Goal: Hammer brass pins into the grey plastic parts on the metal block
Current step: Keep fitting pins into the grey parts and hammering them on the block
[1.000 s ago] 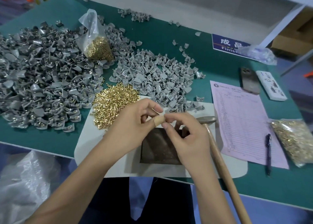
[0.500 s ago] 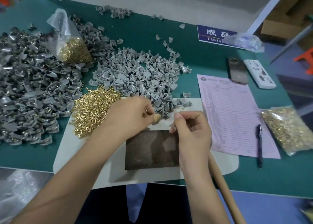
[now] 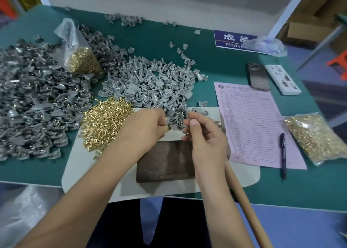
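Left hand and right hand together pinch a grey plastic part just beyond the metal block. Brass pins lie at 9 o'clock. The blue sign at 1 o'clock reads "成品", "Finish…".

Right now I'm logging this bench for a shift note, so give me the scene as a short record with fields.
left hand: pinches a grey plastic part
right hand: fingers at the same part
metal block: bare, below both hands
hammer: lying right of block, unheld
loose brass pins: heap left of hands
pen: on pink form
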Demonstrator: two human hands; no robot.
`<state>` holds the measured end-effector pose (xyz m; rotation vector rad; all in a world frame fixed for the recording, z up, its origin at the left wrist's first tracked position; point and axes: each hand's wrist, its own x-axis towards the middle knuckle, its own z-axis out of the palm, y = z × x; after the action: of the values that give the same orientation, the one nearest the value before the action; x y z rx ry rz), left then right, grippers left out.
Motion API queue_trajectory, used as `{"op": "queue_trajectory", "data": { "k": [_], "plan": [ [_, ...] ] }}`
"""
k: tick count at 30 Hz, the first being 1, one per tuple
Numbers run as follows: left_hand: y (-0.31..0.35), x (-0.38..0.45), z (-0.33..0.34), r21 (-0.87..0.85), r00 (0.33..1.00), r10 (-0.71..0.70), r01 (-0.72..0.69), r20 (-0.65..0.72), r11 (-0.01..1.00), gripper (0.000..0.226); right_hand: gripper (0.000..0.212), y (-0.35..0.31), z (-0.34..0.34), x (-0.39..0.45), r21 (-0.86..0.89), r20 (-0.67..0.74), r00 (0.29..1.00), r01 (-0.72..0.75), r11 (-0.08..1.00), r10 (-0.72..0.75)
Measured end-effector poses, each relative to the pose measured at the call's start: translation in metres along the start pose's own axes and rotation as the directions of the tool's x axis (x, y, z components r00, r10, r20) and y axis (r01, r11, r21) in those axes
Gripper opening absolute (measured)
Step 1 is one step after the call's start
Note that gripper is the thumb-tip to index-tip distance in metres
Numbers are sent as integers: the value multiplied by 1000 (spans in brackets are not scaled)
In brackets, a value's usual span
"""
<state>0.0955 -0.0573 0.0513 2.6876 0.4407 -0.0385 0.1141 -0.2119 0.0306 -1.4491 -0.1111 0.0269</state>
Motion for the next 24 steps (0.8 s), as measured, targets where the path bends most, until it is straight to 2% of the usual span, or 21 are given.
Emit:
{"op": "queue_trajectory", "data": {
  "k": [3,6,8,10,13,16,19,24],
  "plan": [
    [-1,-19,-13,-155,999,40,-41,-7,987,11,21,-8,-6,-6,-1,12,1000,-5,1000,5],
    [2,-51,-24,-220,994,108,-105,-1,970,6,13,-17,-17,-17,-58,75,997,28,998,-24],
    [1,-73,-22,-154,991,134,-136,-21,979,5,13,-20,-26,-27,-144,119,990,88,986,-71],
    [0,-92,-18,-3,979,174,-176,-103,984,11,12,-21,-34,-35,-261,166,979,159,952,-118],
    [-5,-104,-11,-18,964,219,-224,-152,974,13,12,-20,-36,-45,-342,232,965,202,918,-125],
    [-10,-106,-2,-68,971,178,-191,-160,979,12,20,-21,-33,-50,-385,334,938,221,896,-88],
    [-17,-105,5,-162,972,120,-154,-202,975,14,20,-23,-28,-52,-450,435,893,328,831,-117],
    [-20,-103,8,-262,973,80,-137,-216,955,10,16,-26,-20,-52,-564,470,880,357,744,-66]
  ]
}}
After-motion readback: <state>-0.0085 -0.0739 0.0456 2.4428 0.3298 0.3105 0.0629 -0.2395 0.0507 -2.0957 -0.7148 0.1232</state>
